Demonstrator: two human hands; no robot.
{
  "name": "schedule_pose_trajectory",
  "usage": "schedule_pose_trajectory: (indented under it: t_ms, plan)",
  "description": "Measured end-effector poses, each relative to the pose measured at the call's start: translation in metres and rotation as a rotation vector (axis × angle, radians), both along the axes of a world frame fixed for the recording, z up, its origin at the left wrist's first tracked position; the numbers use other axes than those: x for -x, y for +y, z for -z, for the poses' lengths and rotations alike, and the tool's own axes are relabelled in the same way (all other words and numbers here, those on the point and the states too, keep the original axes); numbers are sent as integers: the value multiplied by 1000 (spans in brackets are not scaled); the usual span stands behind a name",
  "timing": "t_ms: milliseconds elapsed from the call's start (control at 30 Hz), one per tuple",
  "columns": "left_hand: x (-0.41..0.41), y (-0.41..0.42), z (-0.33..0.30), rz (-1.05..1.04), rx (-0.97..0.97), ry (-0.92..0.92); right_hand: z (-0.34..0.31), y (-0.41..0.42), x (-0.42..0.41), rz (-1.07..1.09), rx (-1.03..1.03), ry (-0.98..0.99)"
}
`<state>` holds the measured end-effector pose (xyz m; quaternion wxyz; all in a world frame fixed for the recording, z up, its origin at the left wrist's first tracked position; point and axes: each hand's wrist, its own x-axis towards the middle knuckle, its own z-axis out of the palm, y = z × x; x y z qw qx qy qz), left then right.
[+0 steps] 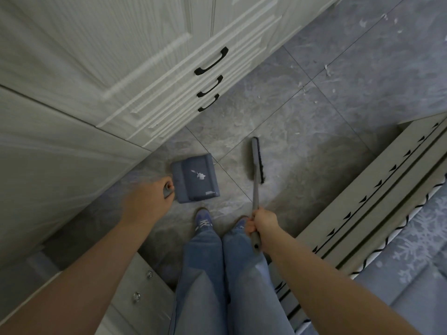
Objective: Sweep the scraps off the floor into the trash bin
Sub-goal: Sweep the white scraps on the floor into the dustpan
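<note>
Mid-collection: left hand (147,201) grips dustpan (196,177), right hand (262,226) grips brush (257,163) beside it; remaining scraps (327,70) beyond need sweeping.

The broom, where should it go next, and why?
Probably a short reach toward the white scraps on the far tiles, to drag them back to the dustpan. The right hand grips the broom, the left hand holds the dustpan's handle, and few scraps lie inside.

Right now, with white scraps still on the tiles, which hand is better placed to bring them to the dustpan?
Right. The right hand grips the brush, whose bristles rest beside the dustpan. The left hand holds the dustpan's handle, so it likely only steadies the pan. Loose scraps lie farther off.
</note>
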<state>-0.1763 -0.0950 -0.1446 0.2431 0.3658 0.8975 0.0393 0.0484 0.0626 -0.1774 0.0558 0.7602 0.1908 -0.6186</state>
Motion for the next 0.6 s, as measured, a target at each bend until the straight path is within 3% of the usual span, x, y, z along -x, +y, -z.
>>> schedule_pose_trajectory:
  t_ms: [167, 300, 433, 600]
  plan:
    - [-7, -2, 4, -49, 38, -24, -32, -53, 7, -25, 113, 141]
    - [-5, 0, -1, -79, 34, -65, -65, -82, 1, 8, 43, 262]
    - [-7, -4, -6, -81, 38, -59, -59, -72, -7, 116, 12, 158]
    - [-8, -26, -9, -179, 74, -34, -25, -27, -10, -68, -106, 1]
